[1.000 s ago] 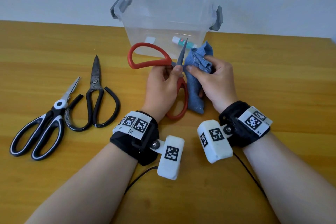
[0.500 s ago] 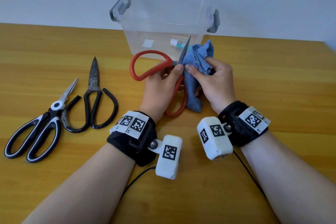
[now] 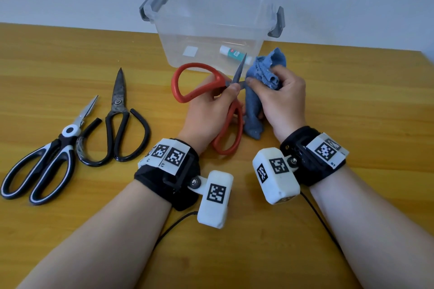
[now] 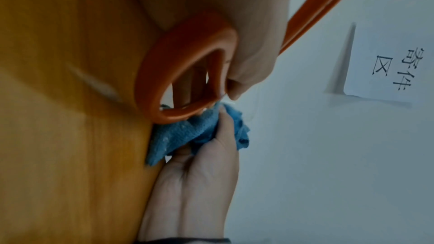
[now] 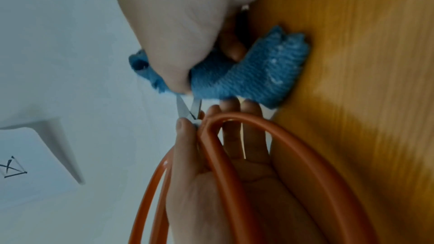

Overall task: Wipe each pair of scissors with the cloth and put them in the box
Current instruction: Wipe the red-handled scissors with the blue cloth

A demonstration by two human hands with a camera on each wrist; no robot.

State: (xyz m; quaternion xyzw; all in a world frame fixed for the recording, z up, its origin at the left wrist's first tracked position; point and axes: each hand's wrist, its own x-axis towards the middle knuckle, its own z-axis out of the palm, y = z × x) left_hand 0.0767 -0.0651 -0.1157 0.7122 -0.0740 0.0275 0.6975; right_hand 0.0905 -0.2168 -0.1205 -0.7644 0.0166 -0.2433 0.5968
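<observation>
My left hand (image 3: pixel 216 105) grips the red-handled scissors (image 3: pixel 187 98) near the pivot, blades spread apart, one tip pointing up toward the clear box (image 3: pixel 211 28). My right hand (image 3: pixel 279 98) holds the bunched blue cloth (image 3: pixel 266 70) pinched around the other blade, which is hidden in the folds. The wrist views show the orange-red handle loop (image 4: pixel 164 73), the cloth (image 5: pixel 253 79) and both blades (image 5: pixel 187 108) meeting at my left thumb. Black scissors (image 3: pixel 117 124) and black-and-white scissors (image 3: pixel 47 159) lie flat on the table at left.
The box stands at the table's (image 3: pixel 352 148) far edge against a pale wall, with grey latches (image 3: pixel 278 22) and a small tube (image 3: pixel 232 53) and a white label inside. A cable (image 3: pixel 173 227) trails from my left wrist.
The red scissors' upper handle loop tilted down to the left and back a little. My right hand with the cloth shifted slightly along the blade. The two other pairs stayed put.
</observation>
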